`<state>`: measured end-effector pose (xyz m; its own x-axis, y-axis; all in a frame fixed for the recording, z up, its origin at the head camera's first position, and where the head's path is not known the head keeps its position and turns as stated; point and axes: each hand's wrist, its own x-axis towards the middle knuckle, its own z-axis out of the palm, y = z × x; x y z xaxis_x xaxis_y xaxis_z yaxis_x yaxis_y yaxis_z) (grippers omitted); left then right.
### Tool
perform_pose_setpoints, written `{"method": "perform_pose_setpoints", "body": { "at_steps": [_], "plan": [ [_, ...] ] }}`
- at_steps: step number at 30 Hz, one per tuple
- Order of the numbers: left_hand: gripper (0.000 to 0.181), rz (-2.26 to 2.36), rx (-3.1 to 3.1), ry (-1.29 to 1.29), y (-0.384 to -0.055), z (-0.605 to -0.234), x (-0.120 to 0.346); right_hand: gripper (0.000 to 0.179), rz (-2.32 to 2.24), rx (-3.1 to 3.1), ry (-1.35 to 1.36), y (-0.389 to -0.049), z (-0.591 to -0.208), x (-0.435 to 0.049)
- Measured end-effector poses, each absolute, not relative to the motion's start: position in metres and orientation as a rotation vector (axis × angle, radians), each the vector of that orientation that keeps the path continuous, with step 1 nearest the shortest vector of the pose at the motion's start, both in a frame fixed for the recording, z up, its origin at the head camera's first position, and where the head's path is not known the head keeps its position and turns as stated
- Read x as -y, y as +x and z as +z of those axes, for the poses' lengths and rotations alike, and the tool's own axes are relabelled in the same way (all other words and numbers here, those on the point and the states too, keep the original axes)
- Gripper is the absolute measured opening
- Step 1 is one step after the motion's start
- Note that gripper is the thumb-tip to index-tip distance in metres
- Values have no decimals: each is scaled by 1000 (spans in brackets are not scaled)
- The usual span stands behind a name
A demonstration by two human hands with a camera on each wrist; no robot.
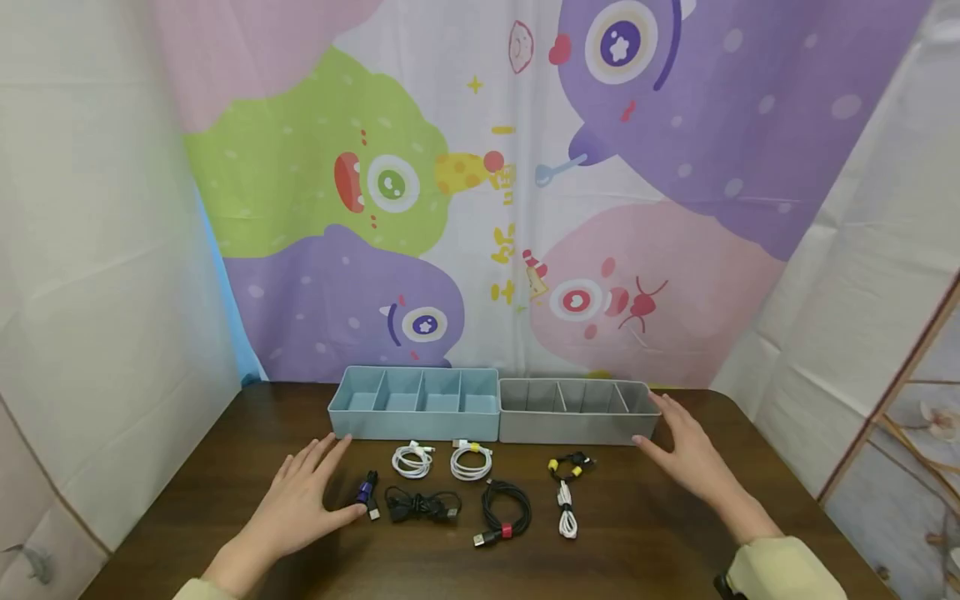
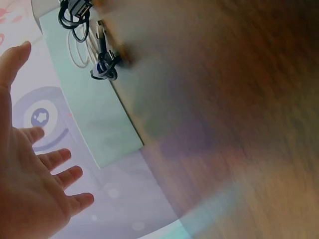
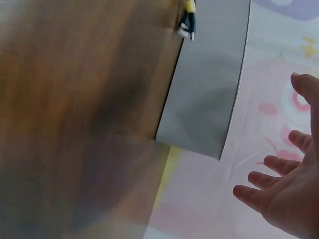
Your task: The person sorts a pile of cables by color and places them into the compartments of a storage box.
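My left hand is spread above the table's left side, holding nothing, its thumb near a short cable with a purple tie. To the right, my right hand has its fingers extended by the end of the grey divided box; whether it touches the box I cannot tell. A blue divided box adjoins the grey one. In front lie two coiled white cables, a bundled black cable, a coiled black cable with a red tie, a black cable with yellow ties and a white cable with a black tie.
The dark wooden table has rounded far corners. Behind the boxes hangs a curtain printed with cartoon monsters. Pale cloth hangs at both sides.
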<state>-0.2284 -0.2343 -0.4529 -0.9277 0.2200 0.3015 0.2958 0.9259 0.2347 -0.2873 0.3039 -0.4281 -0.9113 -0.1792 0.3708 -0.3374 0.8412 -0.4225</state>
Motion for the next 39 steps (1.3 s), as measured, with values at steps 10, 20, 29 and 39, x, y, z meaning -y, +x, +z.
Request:
{"method": "perform_pose_setpoints", "body": {
  "at_steps": [10, 20, 29, 39],
  "plan": [
    [98, -470, 2834, -471, -234, -457, 235, 86, 836, 2657, 325, -329, -440, -312],
    [99, -584, 2932, -573, -250, -461, 239, 93, 1065, 2737, 175, -347, -459, -320],
    [95, -669, 2997, -605, -260, -458, 238, 85, 1288, 2704, 76, -355, -470, -325],
    [94, -708, 3060, -633, -262, -462, 240, 80, 1299, 2712, 52, -362, -474, -324]
  ]
}}
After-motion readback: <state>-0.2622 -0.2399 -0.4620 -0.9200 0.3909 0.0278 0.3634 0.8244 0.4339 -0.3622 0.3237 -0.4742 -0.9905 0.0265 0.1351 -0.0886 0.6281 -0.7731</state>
